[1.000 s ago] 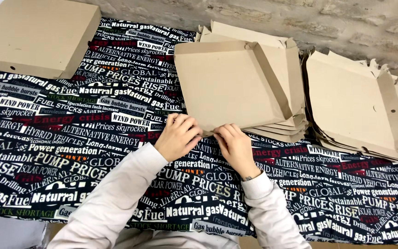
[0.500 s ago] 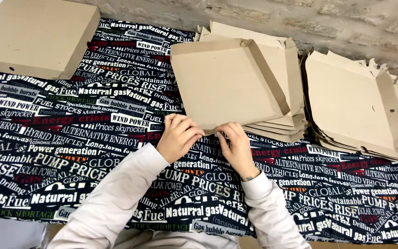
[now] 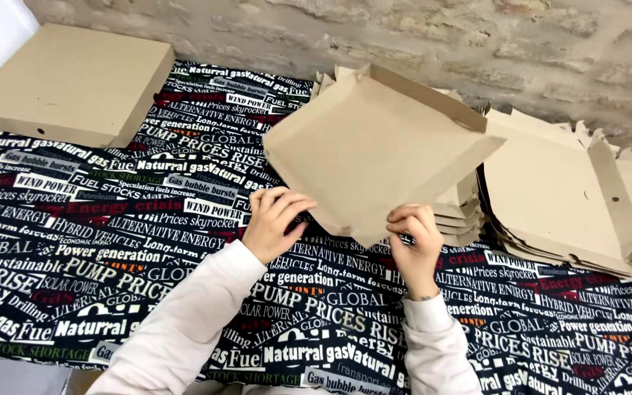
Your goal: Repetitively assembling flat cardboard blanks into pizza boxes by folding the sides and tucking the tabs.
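Two hands are on one unfolded cardboard box blank (image 3: pixel 374 153), which I hold tilted up off the table, its far side raised toward the stone wall (image 3: pixel 418 36). My left hand (image 3: pixel 276 219) curls its fingers over the blank's near-left edge, thumb underneath, so it pinches the cardboard. My right hand (image 3: pixel 412 238) grips the near corner in the same way, fingers folded round the edge (the thumb is hidden behind them). The blank hangs above the middle of the table, over the printed black cloth (image 3: pixel 148 241) covered in lettering. Behind it, partly hidden, sits a stack of folded box blanks (image 3: pixel 459 212), and just to the right of that stack lies a second pile of flat blanks (image 3: pixel 565 197) near the table's right edge. At the far-left corner rests a closed cardboard box (image 3: pixel 74 80), well apart from my hands. Both my sleeves (image 3: pixel 184 329) are pale.
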